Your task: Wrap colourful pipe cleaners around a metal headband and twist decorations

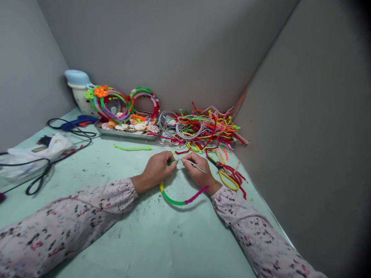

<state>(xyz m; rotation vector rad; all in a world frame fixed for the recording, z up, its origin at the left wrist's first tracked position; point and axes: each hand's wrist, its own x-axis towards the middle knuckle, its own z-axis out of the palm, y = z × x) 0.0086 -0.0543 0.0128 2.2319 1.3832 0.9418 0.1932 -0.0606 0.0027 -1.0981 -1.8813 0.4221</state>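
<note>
My left hand (158, 168) pinches the upper end of a headband (174, 201) wrapped in fuzzy pipe cleaner, in yellow, green and magenta stretches. The band curves down from that hand and round to the right, its magenta end beside my right wrist. A thin grey wire (197, 166) lies in my right hand (198, 170), held between thumb and fingers. The wire's tip points at the green end in my left fingers; whether they touch I cannot tell. Behind my left hand, a bright green pipe cleaner (132, 148) lies on the table.
A metal tray (127, 134) of felt pieces carries finished headbands (143, 101). Beside it is a heap of pipe cleaners (214, 129) with coiled wire. Yellow-handled scissors (228, 180) lie right. Left are a blue-lidded container (81, 92), a blue glue gun (77, 122), black cord and a plastic bag (34, 154).
</note>
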